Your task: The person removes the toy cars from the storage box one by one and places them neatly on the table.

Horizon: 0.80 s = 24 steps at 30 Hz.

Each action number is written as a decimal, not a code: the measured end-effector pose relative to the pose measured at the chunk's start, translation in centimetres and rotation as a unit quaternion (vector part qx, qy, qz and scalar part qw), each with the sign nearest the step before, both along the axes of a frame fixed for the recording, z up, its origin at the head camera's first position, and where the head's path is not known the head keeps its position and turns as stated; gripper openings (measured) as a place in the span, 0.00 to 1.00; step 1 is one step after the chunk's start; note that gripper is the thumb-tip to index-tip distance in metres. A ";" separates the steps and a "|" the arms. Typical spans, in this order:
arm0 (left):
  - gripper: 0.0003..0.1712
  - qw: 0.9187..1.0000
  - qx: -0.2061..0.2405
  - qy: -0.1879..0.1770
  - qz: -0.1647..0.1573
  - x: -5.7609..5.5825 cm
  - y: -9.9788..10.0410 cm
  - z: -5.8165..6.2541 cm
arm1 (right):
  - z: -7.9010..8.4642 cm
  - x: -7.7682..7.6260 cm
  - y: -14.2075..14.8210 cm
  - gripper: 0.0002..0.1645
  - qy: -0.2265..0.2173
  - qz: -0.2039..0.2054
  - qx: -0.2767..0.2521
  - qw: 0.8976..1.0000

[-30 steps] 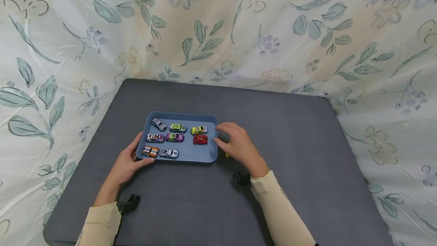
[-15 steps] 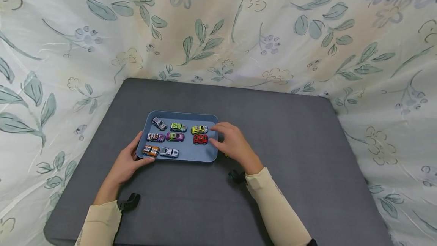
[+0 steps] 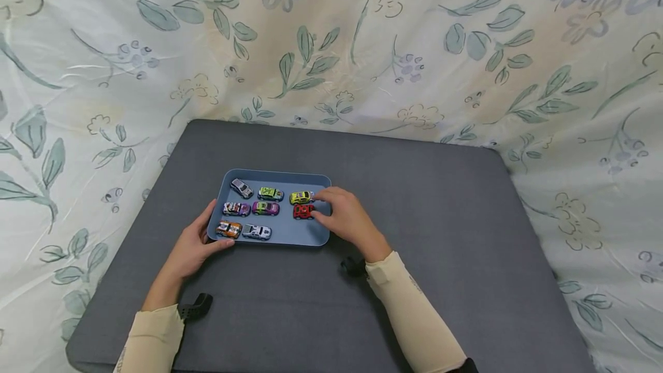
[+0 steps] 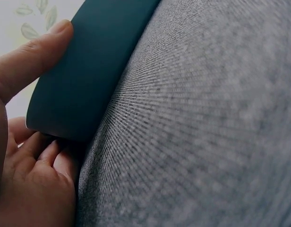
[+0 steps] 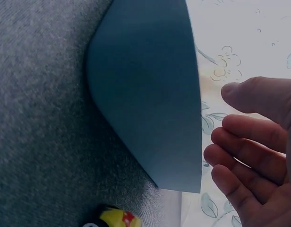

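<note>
A blue tray (image 3: 290,233) lies on the table with several toy cars in it. My left hand (image 3: 194,250) holds its near left corner; in the left wrist view the thumb presses the tray's wall (image 4: 91,71) while the other fingers curl at its base. Over the tray's right rim reaches my right hand (image 3: 349,219), fingertips right at a yellow toy car (image 3: 300,197) and a red toy car (image 3: 301,212). In the right wrist view its fingers (image 5: 247,146) are loosely bent and apart from the thumb, with nothing between them.
Also in the tray are a silver car (image 3: 241,187), a green car (image 3: 270,193), a purple-green car (image 3: 266,208) and an orange car (image 3: 229,229). Outside it, a yellow-and-red toy car (image 5: 119,218) sits on the grey table (image 3: 414,200). Floral cloth (image 3: 362,45) hangs behind.
My right hand has moved left, from the tray's right rim to the yellow and red cars. It now hides the car outside the tray in the head view. The left hand stays put.
</note>
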<state>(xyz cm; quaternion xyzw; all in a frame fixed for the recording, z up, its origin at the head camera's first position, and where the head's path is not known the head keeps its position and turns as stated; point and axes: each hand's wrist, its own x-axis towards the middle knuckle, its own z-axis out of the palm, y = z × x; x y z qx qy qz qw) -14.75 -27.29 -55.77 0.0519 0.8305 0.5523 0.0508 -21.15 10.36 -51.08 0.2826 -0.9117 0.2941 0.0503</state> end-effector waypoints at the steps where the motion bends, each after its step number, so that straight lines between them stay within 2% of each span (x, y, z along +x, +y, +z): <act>1: 0.65 1.000 0.001 0.000 0.000 0.0 0.0 0.0 | 0.0 0.0 -0.1 0.22 0.000 -0.001 0.001 1.000; 12: 0.64 1.000 -0.002 0.009 -0.001 0.0 -0.1 0.0 | -0.4 -0.3 -0.9 0.20 0.001 -0.007 0.016 1.000; 24: 0.64 1.000 0.005 0.001 -0.003 -0.1 -0.2 -0.1 | -0.6 -0.6 -1.6 0.17 0.003 -0.009 0.043 0.999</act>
